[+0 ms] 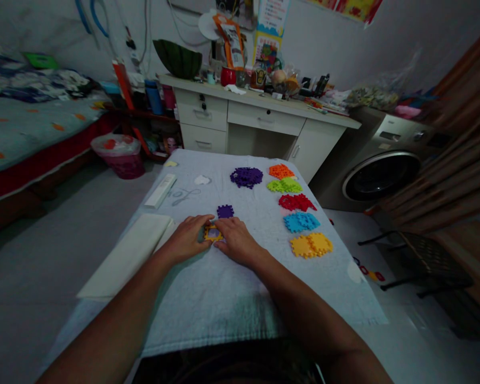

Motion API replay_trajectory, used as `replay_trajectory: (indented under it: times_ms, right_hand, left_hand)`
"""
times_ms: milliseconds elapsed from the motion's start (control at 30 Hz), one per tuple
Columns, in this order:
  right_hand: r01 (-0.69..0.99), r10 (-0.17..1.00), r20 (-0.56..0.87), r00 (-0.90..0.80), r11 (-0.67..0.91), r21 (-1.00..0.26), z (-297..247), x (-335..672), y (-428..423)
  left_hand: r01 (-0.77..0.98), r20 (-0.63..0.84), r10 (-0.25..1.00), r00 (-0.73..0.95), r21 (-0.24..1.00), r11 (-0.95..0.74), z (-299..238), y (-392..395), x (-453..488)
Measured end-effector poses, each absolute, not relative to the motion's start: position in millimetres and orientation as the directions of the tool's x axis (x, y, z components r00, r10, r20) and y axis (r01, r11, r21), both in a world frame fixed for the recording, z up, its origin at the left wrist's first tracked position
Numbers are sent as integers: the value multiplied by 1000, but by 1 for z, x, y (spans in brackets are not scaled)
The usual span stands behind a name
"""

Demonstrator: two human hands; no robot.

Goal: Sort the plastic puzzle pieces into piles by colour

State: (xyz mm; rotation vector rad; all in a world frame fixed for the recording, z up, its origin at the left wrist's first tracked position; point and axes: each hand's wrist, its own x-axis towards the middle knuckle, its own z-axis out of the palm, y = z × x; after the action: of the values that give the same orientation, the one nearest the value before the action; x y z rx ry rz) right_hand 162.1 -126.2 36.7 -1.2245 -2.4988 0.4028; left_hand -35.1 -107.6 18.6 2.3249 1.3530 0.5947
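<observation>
L hand [192, 234] was part-closed, fingers curved & thumb on the near side, gripping the L end of a yellow frame piece [213, 239]. R hand [239, 242] was likewise part-curled, w/ fingers & thumb on the R end of the same pc. So the yellow frame pc sat btwn both hands, low over the cloth-covered tabletop [224, 301], approx. mid L-to-R; couldn't tell if its underside touched the cloth. Its middle was open, w/ a pale area showing thru.

Just beyond it lay a single purple piece [225, 212], flat, toothed edges, v. near the R fingertips. Farther back: a purple pile [246, 177], well apart from the hands.

Along the R side, a column of toothed pcs sorted by colour, far to near: orange pile [281, 171], lime-green pile [285, 185], red pile [296, 202], lt-blue pile [301, 222], then yellow pile [311, 245].

L side: a long white box [160, 191] lay near the edge, w/ a folded cream sheet [124, 257] closer to the person, beside the L forearm.

Behind the tabletop stood a white drawer unit [203, 117] w/ a watermelon piece [178, 60] & misc. items on top; washing machine [378, 154] to its R, bed [36, 120] far L.
</observation>
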Motion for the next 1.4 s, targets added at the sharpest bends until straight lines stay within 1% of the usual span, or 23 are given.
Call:
replay_trajectory:
  times_ms: [200, 333, 433, 633, 767, 900, 1000, 1100, 1200, 1400]
  right_hand:
    - [685, 801, 158, -577, 580, -441, 32, 171, -122]
    - [693, 801, 149, -580, 581, -427, 32, 179, -125]
    - [706, 803, 116, -584, 573, -415, 35, 181, -127]
    - [727, 813, 80, -577, 556, -403, 61, 208, -134]
    - [783, 868, 92, -489, 483, -391, 83, 261, -148]
    - [877, 939, 110, -327, 344, -335, 94, 331, -167]
    - [906, 972, 123, -200, 232, -354, 91, 378, -182]
    - [918, 992, 87, -95, 121, -378, 85, 408, -194]
    - [913, 996, 70, -53, 77, -400, 79, 420, -201]
    - [913, 995, 74, -72, 96, -396, 75, 420, -202]
  left_hand:
    - [673, 195, 872, 449, 569, -474, 19, -110, -30]
    - [665, 228, 871, 435, 571, -482, 20, -109, -30]
    - [675, 232, 879, 416, 569, -469, 17, -106, -31]
    - [702, 232, 884, 406, 540, -464, 9, -101, -34]
    - [703, 233, 881, 413, 533, -471, 9, -101, -34]
    - [707, 219, 882, 418, 531, -467, 12, -102, -34]
    - [719, 200, 889, 412, 529, -452, 13, -101, -33]
    - [720, 207, 889, 409, 526, -453, 12, -100, -33]
    - [721, 206, 886, 414, 520, -458, 10, -99, -33]
    - [711, 223, 878, 424, 518, -476, 9, -98, -34]
